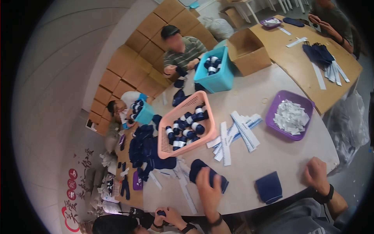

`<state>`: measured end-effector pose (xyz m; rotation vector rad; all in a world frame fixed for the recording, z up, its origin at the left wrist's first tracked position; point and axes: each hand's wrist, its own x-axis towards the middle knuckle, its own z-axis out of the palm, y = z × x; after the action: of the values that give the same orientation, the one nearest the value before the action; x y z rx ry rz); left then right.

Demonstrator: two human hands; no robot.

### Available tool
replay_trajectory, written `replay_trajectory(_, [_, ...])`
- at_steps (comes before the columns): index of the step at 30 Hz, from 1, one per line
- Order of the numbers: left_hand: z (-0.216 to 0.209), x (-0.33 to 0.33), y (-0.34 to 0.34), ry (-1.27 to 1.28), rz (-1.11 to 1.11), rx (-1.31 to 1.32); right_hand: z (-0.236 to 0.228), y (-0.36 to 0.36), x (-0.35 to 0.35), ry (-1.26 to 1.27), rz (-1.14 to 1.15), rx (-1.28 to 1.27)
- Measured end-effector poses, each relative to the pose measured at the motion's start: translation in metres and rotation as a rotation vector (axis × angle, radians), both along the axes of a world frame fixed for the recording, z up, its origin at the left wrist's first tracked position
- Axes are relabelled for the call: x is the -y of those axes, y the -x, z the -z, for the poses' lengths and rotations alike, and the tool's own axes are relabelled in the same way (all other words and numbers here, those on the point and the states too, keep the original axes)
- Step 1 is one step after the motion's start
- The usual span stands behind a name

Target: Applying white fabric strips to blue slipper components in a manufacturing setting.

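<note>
My left hand (209, 193) reaches over a folded dark blue knitted piece (198, 165), perhaps a sock, lying on the pale table (249, 175). Its fingers are stretched out with the thumb apart, and they cover part of the fabric. My right hand (317, 174) is at the table's right edge with its fingers curled. What it holds, if anything, is hidden. Between my hands lies a second folded dark blue piece (269, 187), flat and squarish. Beyond them are loose white paper strips (245, 132) with blue marks, overlapping one another.
A pink basket (211, 121) holds rolled dark blue bundles with white bands. A purple basket (276, 99) contains small white labels. Dark fabric (142, 150) is piled left. A turquoise bin (218, 81) and open carton (253, 60) stand farther back. A neighbour's hands (171, 218) work at lower left.
</note>
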<state>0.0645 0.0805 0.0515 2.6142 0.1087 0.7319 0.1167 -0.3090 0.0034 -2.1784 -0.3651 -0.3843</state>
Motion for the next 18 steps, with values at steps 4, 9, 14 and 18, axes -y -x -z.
replay_trajectory(4, [0.032, -0.137, -0.015, -0.055, -0.478, -0.159, 0.028, 0.008, 0.001, 0.016, 0.02, 0.003])
replay_trajectory(9, [0.058, -0.209, -0.022, 0.084, -0.535, -0.315, 0.03, 0.006, -0.001, 0.022, -0.004, -0.027])
replay_trajectory(14, [0.029, -0.183, -0.074, 0.253, -0.388, -0.728, 0.028, 0.01, 0.014, 0.124, 0.042, 0.003])
replay_trajectory(18, [0.057, -0.183, -0.06, -0.002, -0.427, -0.618, -0.002, -0.003, -0.016, 0.166, -0.024, 0.003])
